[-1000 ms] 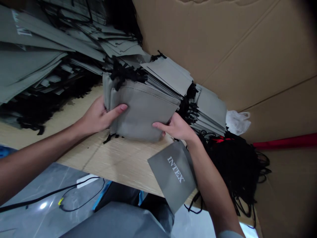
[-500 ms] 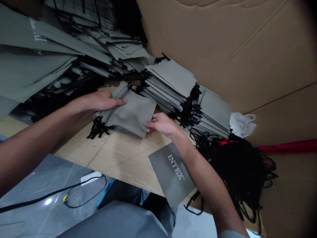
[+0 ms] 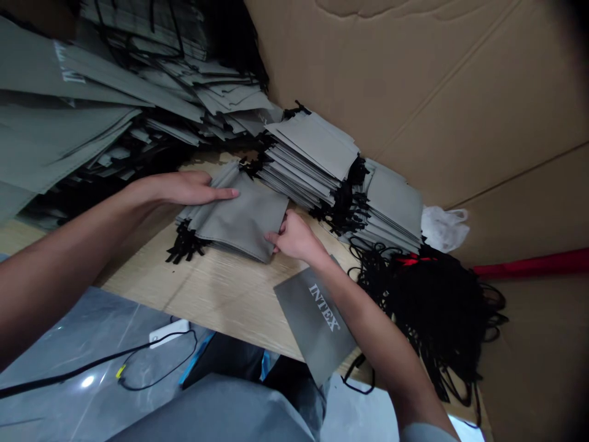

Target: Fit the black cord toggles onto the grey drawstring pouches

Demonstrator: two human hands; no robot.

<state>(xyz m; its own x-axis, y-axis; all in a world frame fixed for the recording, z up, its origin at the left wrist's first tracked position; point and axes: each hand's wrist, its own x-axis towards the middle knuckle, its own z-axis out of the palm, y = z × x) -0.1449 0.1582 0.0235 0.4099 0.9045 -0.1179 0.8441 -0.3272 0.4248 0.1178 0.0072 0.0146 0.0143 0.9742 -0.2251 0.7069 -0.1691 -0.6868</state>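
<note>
A small stack of grey fabric bags (image 3: pixel 243 215) with black cord ends lies on the wooden table in front of me. My left hand (image 3: pixel 196 188) is closed on the stack's left part, its thumb on top and its other fingers mostly hidden. At the right edge, my right hand (image 3: pixel 294 238) pinches the bags between thumb and curled fingers. Below my right forearm lies a single grey bag (image 3: pixel 313 325) with white INTEX lettering, partly covered by the arm.
Two neat stacks, a nearer bag stack (image 3: pixel 317 150) and a farther bag stack (image 3: pixel 393 196), stand against the cardboard wall (image 3: pixel 414 80). Looser grey bags (image 3: pixel 69 135) pile up at left. Black cords (image 3: pixel 442 313) heap at right, beside a white plastic bag (image 3: pixel 444 228).
The top bag's near side has smoothed out and its right corner sits slightly lower. Both hands keep their hold. The whole view has shifted a little.
</note>
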